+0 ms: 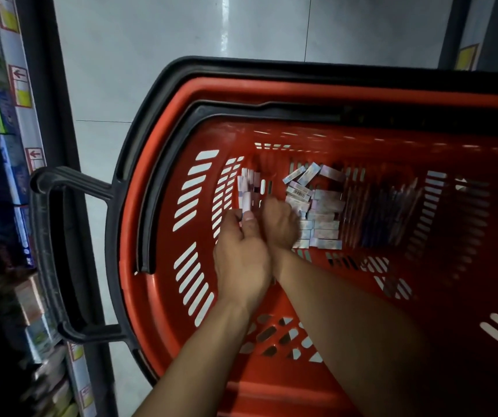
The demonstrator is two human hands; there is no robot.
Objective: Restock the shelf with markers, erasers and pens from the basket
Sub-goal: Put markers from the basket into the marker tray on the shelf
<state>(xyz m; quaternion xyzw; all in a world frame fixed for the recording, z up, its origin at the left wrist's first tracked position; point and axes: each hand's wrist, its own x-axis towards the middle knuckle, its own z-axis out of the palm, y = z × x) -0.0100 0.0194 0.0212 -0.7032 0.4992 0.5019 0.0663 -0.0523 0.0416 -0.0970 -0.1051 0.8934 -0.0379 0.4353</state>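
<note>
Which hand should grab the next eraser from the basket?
Right. The right hand already rests on the loose eraser pile in the basket, while the left hand is occupied, holding a stack of erasers.

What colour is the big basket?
The basket is red-orange with a black rim and handle, seen in the head view.

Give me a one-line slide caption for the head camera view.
Both hands gather small erasers inside a red basket: left hand holds a stack, right hand reaches beside the pens.
</note>
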